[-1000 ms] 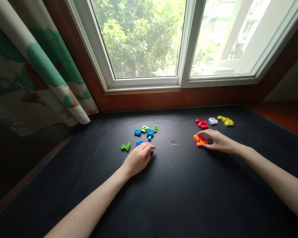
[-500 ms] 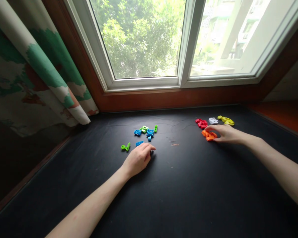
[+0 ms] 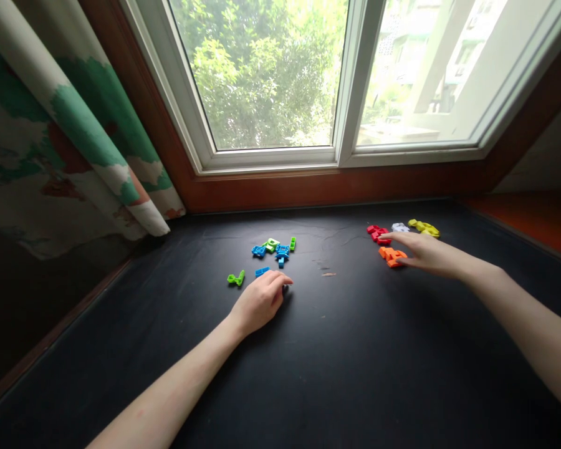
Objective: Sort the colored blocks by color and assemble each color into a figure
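Right of centre in the frame, the right hand [image 3: 429,254] reaches over a cluster of orange plastic pieces [image 3: 393,257], its fingers spread and loose, the thumb close beside them; it appears to grasp nothing. The orange cluster lies nearer the viewer than the red pieces [image 3: 378,234], white pieces [image 3: 400,227] and yellow pieces [image 3: 424,228], the spacing presumably serving to keep each colour distinct. Left of centre, green and blue pieces [image 3: 283,251] lie mixed, with a single green piece [image 3: 236,279] set apart. The left hand [image 3: 260,301] rests, fingers curled, on the black surface [image 3: 336,368], perhaps for support; whether it encloses anything cannot be told. It partly covers a blue piece [image 3: 262,272], and the dark patch beneath its fingertips may be shadow or an object. Both forearms are cut off by the frame; the right hand overlaps the white pieces' near edge.
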A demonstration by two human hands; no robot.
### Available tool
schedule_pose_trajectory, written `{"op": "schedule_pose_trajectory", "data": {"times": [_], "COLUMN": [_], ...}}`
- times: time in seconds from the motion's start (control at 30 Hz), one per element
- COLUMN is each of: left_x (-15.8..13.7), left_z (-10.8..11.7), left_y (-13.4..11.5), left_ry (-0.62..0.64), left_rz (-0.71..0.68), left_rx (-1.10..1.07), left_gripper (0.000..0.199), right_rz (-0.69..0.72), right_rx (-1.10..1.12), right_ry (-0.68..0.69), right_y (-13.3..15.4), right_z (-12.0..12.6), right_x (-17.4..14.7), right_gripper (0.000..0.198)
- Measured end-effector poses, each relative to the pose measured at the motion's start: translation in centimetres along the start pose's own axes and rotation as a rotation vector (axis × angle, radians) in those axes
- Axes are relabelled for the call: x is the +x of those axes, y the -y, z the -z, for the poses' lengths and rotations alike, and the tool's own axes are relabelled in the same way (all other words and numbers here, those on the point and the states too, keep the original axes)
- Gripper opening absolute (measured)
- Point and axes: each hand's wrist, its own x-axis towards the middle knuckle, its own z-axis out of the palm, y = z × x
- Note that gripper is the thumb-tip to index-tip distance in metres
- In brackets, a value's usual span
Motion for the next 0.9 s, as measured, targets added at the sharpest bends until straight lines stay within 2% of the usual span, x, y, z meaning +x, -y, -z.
{"op": "schedule_pose_trajectory", "data": {"times": [0.13,0.27,0.37,0.5,0.6,0.73,0.9], "left_x": [0.0,0.0,0.0,0.1,0.0,-0.3,-0.5], "left_z": [0.0,0.0,0.1,0.6,1.1,1.2,1.2], "left_y": [0.0,-0.1,-0.1,0.2,0.7,1.8,2.5], "left_ry": [-0.002,0.001,-0.017,-0.076,-0.105,-0.074,-0.052], "left_rz": [-0.009,-0.006,0.002,0.085,0.204,0.310,0.310], "left_rx": [0.008,0.023,0.064,0.187,0.290,0.394,0.362], "left_gripper": [0.031,0.031,0.029,0.029,0.032,0.043,0.014], "right_rz": [0.144,0.321,0.390,0.302,0.265,0.268,0.266], "right_rx": [0.058,0.095,0.141,0.222,0.253,0.275,0.279], "right_ry": [-0.020,-0.049,-0.119,-0.143,-0.126,-0.111,-0.106], "right_y": [5.2,10.5,12.5,12.6,12.1,11.9,11.9], "right_z": [-1.4,-4.8,-7.5,-9.5,-9.7,-9.5,-9.5], "right_x": [0.9,1.9,2.1,1.9,1.8,1.8,1.8], "right_gripper": [0.040,0.032,0.033,0.037,0.037,0.034,0.032]}}
